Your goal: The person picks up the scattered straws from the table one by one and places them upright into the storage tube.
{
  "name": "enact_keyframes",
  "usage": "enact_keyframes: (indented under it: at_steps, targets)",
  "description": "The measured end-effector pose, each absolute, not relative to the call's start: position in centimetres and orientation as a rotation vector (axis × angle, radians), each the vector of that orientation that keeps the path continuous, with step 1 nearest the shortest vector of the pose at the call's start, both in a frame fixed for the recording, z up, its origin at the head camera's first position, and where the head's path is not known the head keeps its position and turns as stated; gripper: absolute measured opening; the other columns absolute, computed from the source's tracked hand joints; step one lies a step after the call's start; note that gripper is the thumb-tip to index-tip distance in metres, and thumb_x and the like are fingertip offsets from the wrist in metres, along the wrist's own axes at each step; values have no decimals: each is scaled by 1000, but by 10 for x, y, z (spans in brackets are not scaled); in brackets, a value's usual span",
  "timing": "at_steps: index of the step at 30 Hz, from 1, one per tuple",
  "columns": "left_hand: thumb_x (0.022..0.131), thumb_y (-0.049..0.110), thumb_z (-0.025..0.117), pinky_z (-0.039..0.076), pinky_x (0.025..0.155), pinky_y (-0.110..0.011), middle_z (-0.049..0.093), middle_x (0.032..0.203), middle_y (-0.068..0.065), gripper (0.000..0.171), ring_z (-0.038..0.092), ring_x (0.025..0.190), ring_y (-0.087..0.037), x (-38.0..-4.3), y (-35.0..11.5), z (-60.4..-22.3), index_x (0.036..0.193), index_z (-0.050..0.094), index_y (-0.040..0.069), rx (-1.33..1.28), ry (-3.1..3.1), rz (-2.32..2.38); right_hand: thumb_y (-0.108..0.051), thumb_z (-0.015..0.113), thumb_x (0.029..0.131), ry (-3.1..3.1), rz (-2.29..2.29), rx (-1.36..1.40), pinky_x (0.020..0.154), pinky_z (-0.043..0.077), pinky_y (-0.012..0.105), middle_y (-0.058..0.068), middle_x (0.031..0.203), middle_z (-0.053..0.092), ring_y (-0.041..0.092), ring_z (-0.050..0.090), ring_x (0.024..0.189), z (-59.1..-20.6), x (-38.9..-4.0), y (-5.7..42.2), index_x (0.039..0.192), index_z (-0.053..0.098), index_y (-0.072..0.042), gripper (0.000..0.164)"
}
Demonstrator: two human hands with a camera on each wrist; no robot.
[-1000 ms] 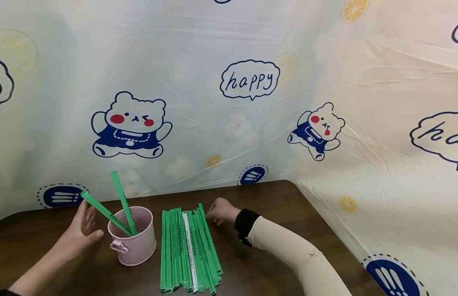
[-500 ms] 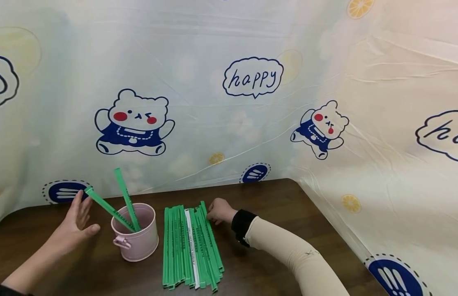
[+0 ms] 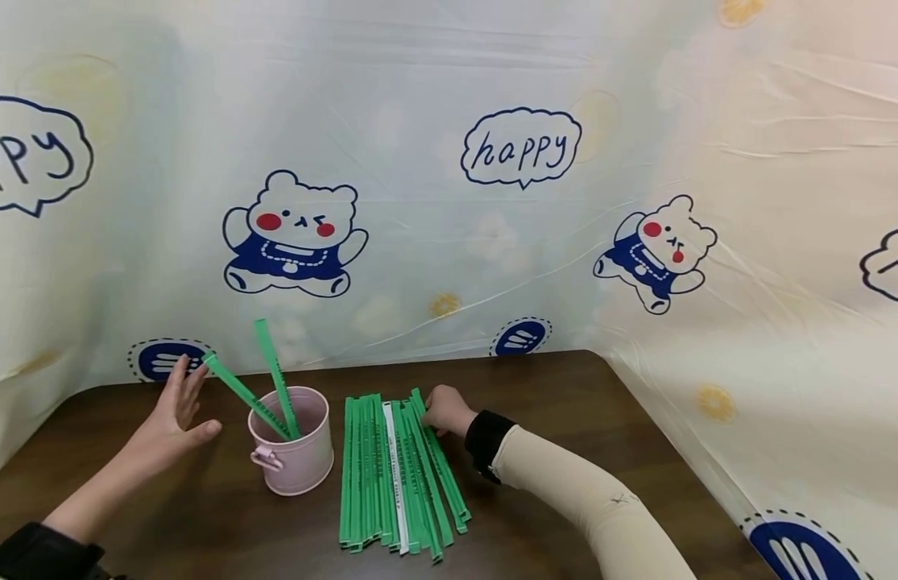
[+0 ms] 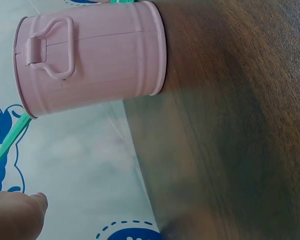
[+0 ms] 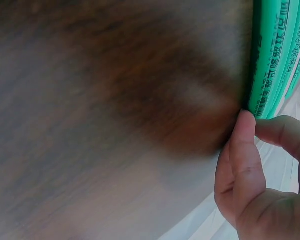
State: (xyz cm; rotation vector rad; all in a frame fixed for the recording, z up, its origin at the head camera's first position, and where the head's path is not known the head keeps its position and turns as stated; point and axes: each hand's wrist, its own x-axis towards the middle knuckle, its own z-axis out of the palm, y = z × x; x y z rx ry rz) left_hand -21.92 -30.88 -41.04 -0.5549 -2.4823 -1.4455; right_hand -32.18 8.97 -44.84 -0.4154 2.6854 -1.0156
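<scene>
Several slim green sticks with dark printing lie side by side on the table, one white stick among them. My right hand pinches the far end of the rightmost green stick between thumb and fingertips. To the left of the row stands a small pink bucket, upright, with a handle on its side. Two green sticks lean in it and poke out above the rim. Beside the bucket my left hand is held with fingers spread, near the leaning sticks and gripping nothing.
The dark wooden table has a rounded back right corner. Behind it and along its right side hangs a pale printed curtain with bears and speech bubbles.
The rightmost green sticks have fanned out a little from the row as my right hand grips at their far end. The whole view has shifted, so things appear farther right.
</scene>
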Motion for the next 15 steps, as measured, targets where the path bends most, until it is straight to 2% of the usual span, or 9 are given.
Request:
enact_keyframes:
  at_steps: [2,3,4,5,6,8,10,15]
  targets:
    - [105,42,52,14,104,7,-9,173,1,98,16,125,37,-222,-303,-409,161,-23,13,-573,-2475,-1467,6,65,89,2693,-1010,-391,49,40,20,-8,51,14,11,37,37,-448,-319,95,54,19,-21,64]
    - [105,43,52,14,104,7,-9,173,-12,99,16,125,36,-223,-299,-409,161,-23,13,-578,-2476,-1479,6,65,89,2693,-1015,-378,50,40,21,-8,51,14,11,36,37,-448,-317,99,54,19,-21,64]
    - [105,44,53,14,103,7,-9,170,-24,100,9,136,32,-225,-295,-407,160,-24,13,-580,-2483,-1500,6,65,89,2696,-1018,-363,50,40,21,-9,51,14,10,35,37,-447,-315,104,54,18,-21,64]
    - [104,45,54,15,102,8,-9,170,-27,102,3,146,23,-227,-291,-406,160,-24,13,-578,-2494,-1514,6,65,89,2694,-1024,-343,50,41,21,-9,51,14,10,35,37,-447,-314,108,54,18,-21,64]
    - [103,47,54,15,102,8,-8,165,-36,103,-3,153,12,-229,-287,-404,160,-25,13,-578,-2507,-1530,6,65,89,2696,-1027,-325,50,41,21,-9,51,13,10,34,37,-446,-313,113,54,18,-21,65]
    - [102,52,55,16,100,8,-7,164,-39,106,-8,161,-20,-233,-280,-401,160,-25,14,-577,-2530,-1549,5,66,89,2695,-1039,-297,50,43,21,-9,51,13,9,33,36,-447,-312,122,55,18,-21,64]
    - [100,55,55,16,99,8,-6,165,-38,108,-5,152,-51,-236,-278,-399,160,-25,15,-567,-2553,-1549,4,67,89,2698,-1046,-284,51,43,21,-9,51,13,9,33,36,-448,-313,127,56,19,-21,64]
    - [101,55,54,15,99,8,-6,166,-35,106,-4,153,-50,-237,-284,-398,161,-24,18,-558,-2556,-1494,4,68,89,2698,-1103,-256,51,44,23,-8,54,13,8,29,38,-444,-316,126,60,18,-20,62]
